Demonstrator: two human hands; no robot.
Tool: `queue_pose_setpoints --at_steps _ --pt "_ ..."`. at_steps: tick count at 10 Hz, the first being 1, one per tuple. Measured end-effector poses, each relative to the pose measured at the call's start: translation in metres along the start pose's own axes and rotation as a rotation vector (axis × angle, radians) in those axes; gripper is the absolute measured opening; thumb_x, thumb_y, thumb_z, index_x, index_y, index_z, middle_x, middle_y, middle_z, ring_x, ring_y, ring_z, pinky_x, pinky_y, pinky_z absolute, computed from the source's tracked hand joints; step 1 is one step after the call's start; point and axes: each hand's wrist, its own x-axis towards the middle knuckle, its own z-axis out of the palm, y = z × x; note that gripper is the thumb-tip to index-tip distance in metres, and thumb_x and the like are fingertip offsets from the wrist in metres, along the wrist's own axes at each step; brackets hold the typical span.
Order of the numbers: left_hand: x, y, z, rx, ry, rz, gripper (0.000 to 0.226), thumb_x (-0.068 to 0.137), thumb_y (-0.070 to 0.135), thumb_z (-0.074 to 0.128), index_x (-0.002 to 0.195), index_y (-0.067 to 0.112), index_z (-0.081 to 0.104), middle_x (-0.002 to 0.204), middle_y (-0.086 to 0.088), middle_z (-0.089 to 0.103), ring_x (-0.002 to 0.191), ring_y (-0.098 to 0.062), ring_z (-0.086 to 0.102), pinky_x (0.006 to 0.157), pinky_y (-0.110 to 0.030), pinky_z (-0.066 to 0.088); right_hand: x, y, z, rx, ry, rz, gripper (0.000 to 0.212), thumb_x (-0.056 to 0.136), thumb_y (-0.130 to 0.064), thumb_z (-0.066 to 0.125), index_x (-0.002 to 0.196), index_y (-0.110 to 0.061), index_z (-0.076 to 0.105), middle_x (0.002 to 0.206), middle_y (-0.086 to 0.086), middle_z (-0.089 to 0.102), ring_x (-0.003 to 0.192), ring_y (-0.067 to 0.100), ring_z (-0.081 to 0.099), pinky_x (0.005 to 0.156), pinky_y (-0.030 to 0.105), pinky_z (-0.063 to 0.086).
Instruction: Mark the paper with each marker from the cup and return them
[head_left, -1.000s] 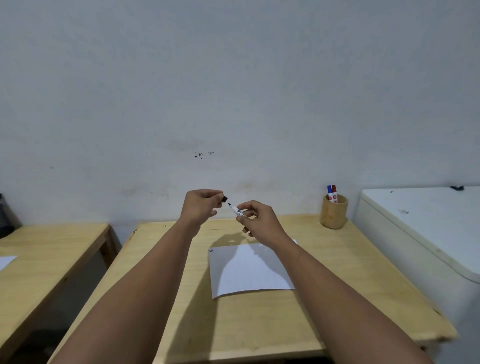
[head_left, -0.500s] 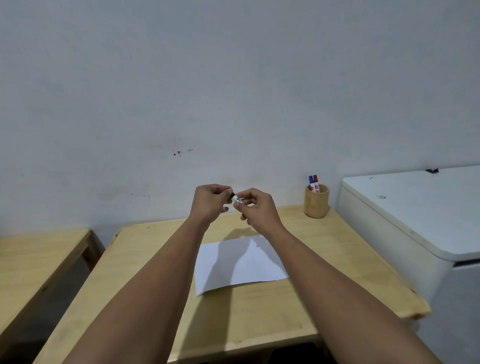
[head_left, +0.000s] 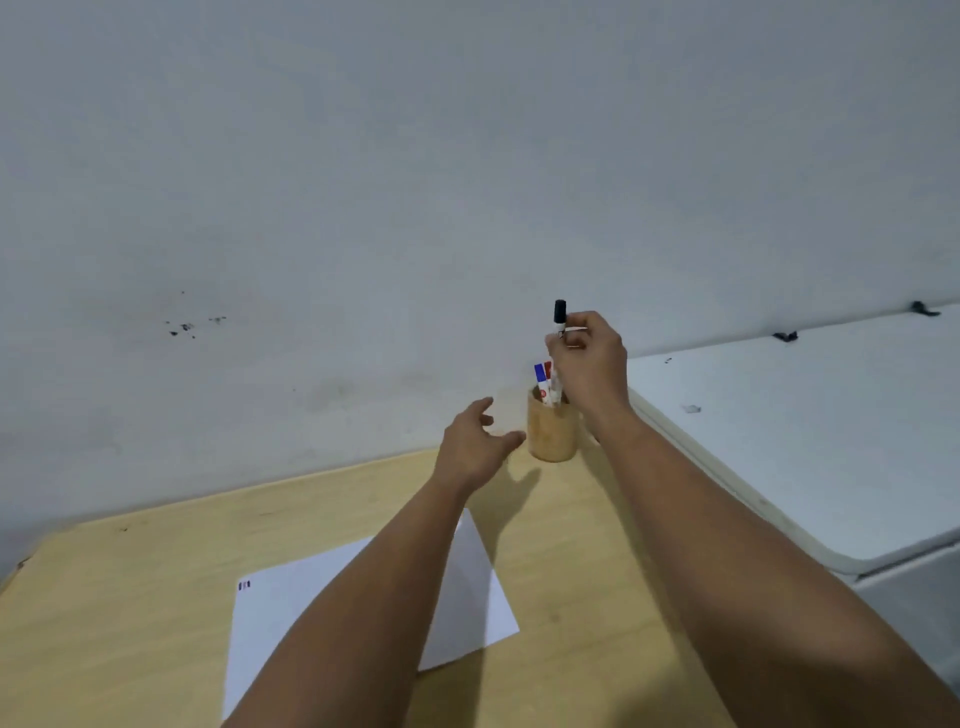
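Note:
My right hand grips a black-capped marker upright, cap up, right above the wooden cup. The marker's lower end reaches down to the cup's mouth. A blue-capped marker and a red-capped one stand inside the cup. My left hand hovers open just left of the cup, fingers spread, apart from it. The white paper lies on the wooden table, partly under my left forearm, with small coloured marks near its top left corner.
A white chest-like surface stands directly right of the table, a little higher than it. A grey wall rises close behind the cup.
The cap went back onto the black marker. My right hand carried it up and right to the cup, and my left hand let go and opened beside the cup. The view swung right.

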Motion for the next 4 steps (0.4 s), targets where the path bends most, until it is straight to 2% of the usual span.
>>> queue_pose_setpoints --at_steps 1,2,3,4 --pt "0.025 -0.001 0.035 0.013 -0.009 -0.013 0.092 0.08 0.04 0.086 0.157 0.021 0.039 0.153 -0.008 0.053 0.134 -0.026 0.056 0.107 -0.044 0.049 0.021 0.018 0.001 -0.045 -0.023 -0.008 0.016 0.097 -0.013 0.073 0.106 -0.024 0.065 0.087 -0.008 0.075 0.061 -0.007 0.067 0.053 0.003 0.044" --pt "0.044 -0.006 0.06 0.015 0.016 -0.013 0.089 0.081 0.041 0.084 0.156 0.021 0.04 0.154 -0.004 0.052 0.136 -0.025 0.054 0.108 -0.046 0.048 0.024 0.044 0.007 -0.1 -0.086 0.039 0.018 0.098 -0.01 0.072 0.106 -0.024 0.064 0.086 -0.006 0.074 0.061 -0.004 0.068 0.049 0.006 0.046" --pt "0.05 -0.011 0.073 0.021 0.064 0.024 0.068 0.086 0.039 0.077 0.147 0.024 0.05 0.143 0.001 0.063 0.119 -0.02 0.066 0.097 -0.042 0.056 0.019 0.065 0.012 -0.113 -0.105 0.088 0.021 0.098 -0.008 0.071 0.108 -0.024 0.065 0.092 -0.002 0.075 0.06 -0.011 0.068 0.052 0.005 0.046" --pt "0.049 -0.014 0.081 -0.075 0.11 0.034 0.058 0.091 0.038 0.071 0.145 0.026 0.052 0.143 0.002 0.063 0.112 -0.016 0.068 0.094 -0.04 0.057 0.016 0.064 0.012 -0.048 -0.061 0.104 0.03 0.099 -0.004 0.071 0.122 -0.022 0.067 0.108 0.0 0.077 0.085 0.0 0.076 0.059 0.006 0.048"
